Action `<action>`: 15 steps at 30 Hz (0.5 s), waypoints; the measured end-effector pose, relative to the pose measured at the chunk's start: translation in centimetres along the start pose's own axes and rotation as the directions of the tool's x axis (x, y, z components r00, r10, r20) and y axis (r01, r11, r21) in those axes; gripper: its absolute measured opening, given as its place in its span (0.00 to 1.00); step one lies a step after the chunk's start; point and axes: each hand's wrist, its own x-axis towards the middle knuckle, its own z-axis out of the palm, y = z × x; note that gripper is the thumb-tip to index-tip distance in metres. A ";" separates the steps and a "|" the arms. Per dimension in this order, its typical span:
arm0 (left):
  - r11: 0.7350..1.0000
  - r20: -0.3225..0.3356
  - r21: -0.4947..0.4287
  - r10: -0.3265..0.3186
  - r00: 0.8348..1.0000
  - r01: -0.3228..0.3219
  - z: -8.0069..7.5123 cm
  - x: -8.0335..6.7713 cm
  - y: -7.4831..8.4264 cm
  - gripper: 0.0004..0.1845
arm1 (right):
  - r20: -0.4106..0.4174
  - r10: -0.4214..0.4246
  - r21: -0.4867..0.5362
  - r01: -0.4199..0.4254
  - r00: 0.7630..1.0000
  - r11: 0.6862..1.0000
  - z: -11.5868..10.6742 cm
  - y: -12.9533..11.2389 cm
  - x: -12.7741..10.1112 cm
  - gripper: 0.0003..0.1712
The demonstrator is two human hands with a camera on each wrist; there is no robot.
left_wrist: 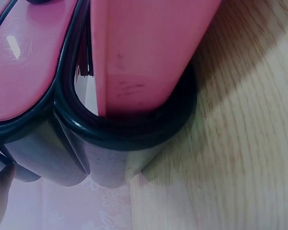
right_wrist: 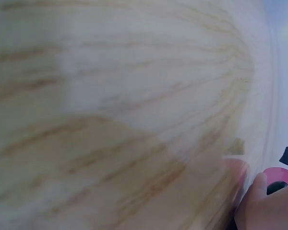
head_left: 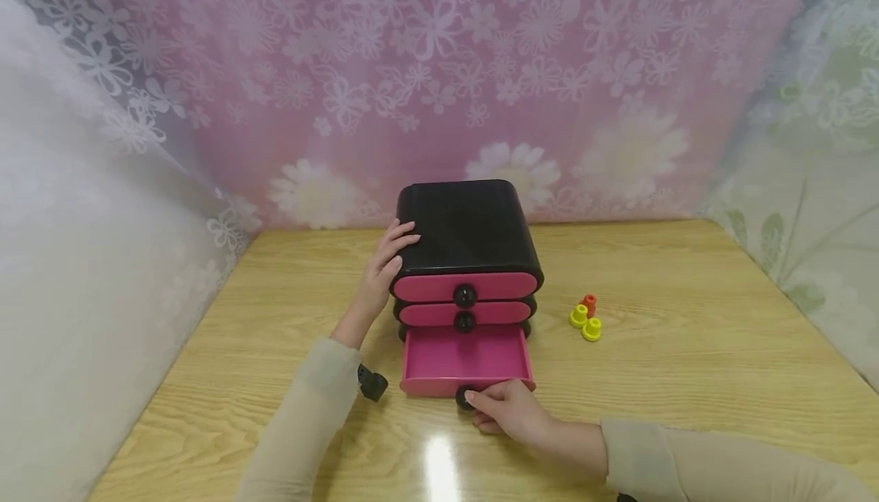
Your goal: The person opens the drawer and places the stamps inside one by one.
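Wooden tabletop (head_left: 687, 380) carries everything. Nearest, the right hand (head_left: 511, 410) pinches the black knob (head_left: 465, 398) of the pulled-out pink bottom drawer (head_left: 467, 361). Beyond, the left hand (head_left: 386, 269) rests flat-fingered against the black drawer chest (head_left: 467, 235). Right of both hands sit small yellow and orange pegs (head_left: 585, 319).

A light wooden table (head_left: 687, 380) with a glossy top fills the lower part of the head view, a bright spot of light reflected near its front edge. On its right half stand three small plastic pegs close together: an orange peg (head_left: 589, 304) at the back and two yellow pegs (head_left: 578, 316) (head_left: 592, 329) in front of it. Behind the table hangs a pink curtain with white flowers (head_left: 481, 67); pale floral curtains (head_left: 810, 181) close the sides.
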 end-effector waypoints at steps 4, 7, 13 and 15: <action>1.000 -0.007 -0.001 -0.003 1.000 0.003 0.1 0.2 0.0 0.21 | 0.017 0.033 -0.021 -0.032 0.999 0.999 -0.3 -0.2 -0.1 0.19; 1.000 -0.017 -0.008 -0.006 1.000 0.006 0.2 0.0 0.2 0.21 | 0.052 0.082 -0.026 -0.081 0.995 0.996 -0.5 -0.3 -0.3 0.17; 1.000 -0.020 -0.007 0.006 1.000 -0.006 0.1 -0.5 -0.7 0.20 | 0.146 0.134 -0.008 -0.134 0.980 0.991 -0.8 -0.3 -0.7 0.16; 1.000 -0.013 -0.005 0.012 1.000 -0.012 0.1 -0.4 -0.9 0.20 | 0.209 0.149 -0.038 -0.144 0.966 0.989 -1.1 -0.3 -0.9 0.14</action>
